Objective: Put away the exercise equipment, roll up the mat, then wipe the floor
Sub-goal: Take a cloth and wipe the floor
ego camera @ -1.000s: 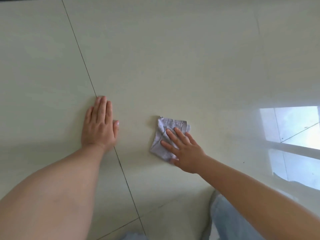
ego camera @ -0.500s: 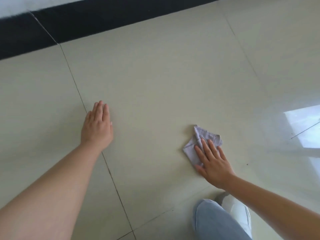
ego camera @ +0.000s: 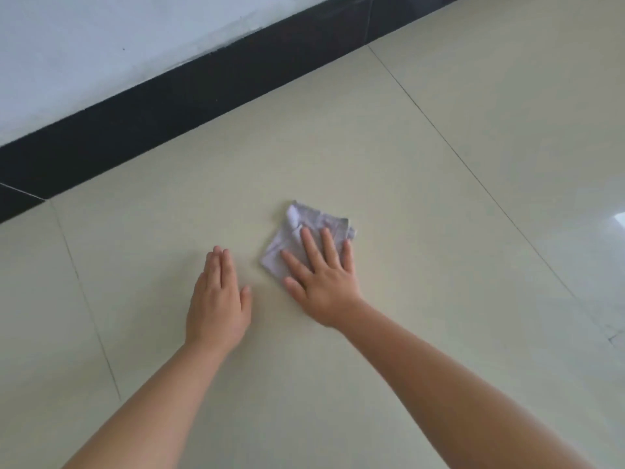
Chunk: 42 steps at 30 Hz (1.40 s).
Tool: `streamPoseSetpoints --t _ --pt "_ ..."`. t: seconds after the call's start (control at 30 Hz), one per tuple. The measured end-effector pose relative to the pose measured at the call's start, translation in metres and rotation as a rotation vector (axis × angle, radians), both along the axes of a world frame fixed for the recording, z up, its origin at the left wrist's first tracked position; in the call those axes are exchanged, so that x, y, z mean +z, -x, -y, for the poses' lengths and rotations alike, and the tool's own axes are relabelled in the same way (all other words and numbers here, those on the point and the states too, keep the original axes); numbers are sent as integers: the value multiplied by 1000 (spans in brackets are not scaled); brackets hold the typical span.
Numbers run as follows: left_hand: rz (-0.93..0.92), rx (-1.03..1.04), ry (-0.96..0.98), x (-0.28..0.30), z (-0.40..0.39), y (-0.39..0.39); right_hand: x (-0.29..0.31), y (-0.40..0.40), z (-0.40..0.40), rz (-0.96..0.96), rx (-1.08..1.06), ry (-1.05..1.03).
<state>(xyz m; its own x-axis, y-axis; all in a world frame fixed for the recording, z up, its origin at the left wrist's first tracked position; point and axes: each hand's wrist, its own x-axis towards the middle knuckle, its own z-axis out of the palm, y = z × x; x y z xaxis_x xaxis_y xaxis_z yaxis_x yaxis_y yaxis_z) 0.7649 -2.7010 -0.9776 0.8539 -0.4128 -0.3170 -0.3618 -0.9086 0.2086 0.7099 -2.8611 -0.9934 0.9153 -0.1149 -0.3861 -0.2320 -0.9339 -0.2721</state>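
Observation:
A small folded pale-lilac cloth (ego camera: pixel 297 228) lies flat on the glossy cream tiled floor (ego camera: pixel 422 198). My right hand (ego camera: pixel 321 275) presses down on it with straight, spread fingers; the near part of the cloth is hidden under the palm. My left hand (ego camera: pixel 218 299) rests flat on the bare tile just left of the cloth, fingers together and straight, holding nothing. No exercise equipment and no mat are in view.
A black skirting board (ego camera: pixel 189 96) runs diagonally along the far edge of the floor, under a white wall (ego camera: pixel 118 38). Thin grout lines cross the tiles. Bright window glare (ego camera: pixel 619 218) reflects off the floor at the right edge.
The view has swung up towards the wall and the jeans-clad knee has left the frame. My right hand has slid the cloth farther out, and my left hand now lies right beside it.

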Motion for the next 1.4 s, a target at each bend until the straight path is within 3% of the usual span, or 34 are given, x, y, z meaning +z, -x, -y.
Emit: streamPoseSetpoints --t 0.1,0.2,0.27,0.37,0.43,0.57,0.7,0.8,0.93,1.03,1.1,1.2,1.27,1.33,1.4 --pt "20 66 7 -3 6 -19 -6 77 -5 -41 87 -11" --pt "46 36 -15 -13 5 -37 0 124 58 -92 -50 95" --pt "37 17 -8 -21 4 -42 6 110 108 -101 -241 165" --pt "80 43 19 -30 1 -40 14 32 162 -109 -689 103" --pt "101 47 30 -32 0 -40 11 -25 175 -87 -776 112" --pt "135 13 4 -32 -1 -47 5 -118 155 -89 -691 94" --pt "123 -18 -40 -29 -2 -49 8 -161 93 -117 -326 55" --pt "128 -30 -43 -28 -2 -49 3 -135 54 -53 -38 63" --pt "164 -25 -11 -30 -3 -48 -6 -23 45 50 211 154" --pt "173 -32 6 -31 -5 -48 -2 68 70 -95 192 172" --pt "152 -16 21 -32 -4 -46 8 96 93 -150 14 179" --pt "128 31 55 -31 -4 -45 16 65 121 -161 -441 163" --pt "125 49 56 -29 -4 -43 15 18 128 -144 -610 134" --pt "119 52 43 -26 -3 -41 16 -23 118 -125 -573 128" --pt "105 47 19 -23 -2 -39 15 -44 92 -158 -383 109"
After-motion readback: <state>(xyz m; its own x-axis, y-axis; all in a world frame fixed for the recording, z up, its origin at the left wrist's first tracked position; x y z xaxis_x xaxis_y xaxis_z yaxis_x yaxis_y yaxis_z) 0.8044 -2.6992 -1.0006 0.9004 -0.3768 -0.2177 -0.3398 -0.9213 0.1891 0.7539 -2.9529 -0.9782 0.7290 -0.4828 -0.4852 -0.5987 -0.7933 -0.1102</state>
